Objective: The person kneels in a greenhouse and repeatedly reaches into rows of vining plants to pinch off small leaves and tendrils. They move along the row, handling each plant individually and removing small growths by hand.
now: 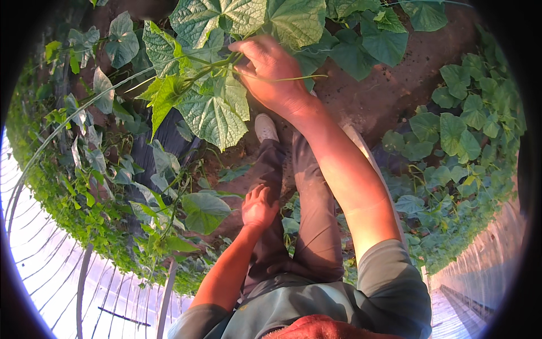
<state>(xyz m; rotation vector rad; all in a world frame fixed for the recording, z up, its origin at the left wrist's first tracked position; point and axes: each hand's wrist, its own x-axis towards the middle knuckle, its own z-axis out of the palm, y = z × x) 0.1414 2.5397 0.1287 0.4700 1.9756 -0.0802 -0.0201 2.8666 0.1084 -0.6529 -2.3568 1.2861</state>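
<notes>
At the top centre, my right hand (269, 70) is raised among large leaves, its thumb and forefinger closed on the green stem of a cucumber-like vine (220, 63). Broad toothed leaves (214, 112) hang below and left of the fingers, and a thin tendril crosses the back of the hand. A taut string (95, 98) runs from near the stem down to the left. My left hand (259, 208) is low in front of my left thigh, its fingers apart, with nothing seen in it. The underside of its palm is hidden.
Rows of leafy vines stand on the left (101, 169) and right (457, 127). Bare brown soil (364, 99) lies between them, with dark plastic film (148, 140) at the left row. My shoe (266, 128) is on the soil. Greenhouse poles (84, 288) rise at the lower left.
</notes>
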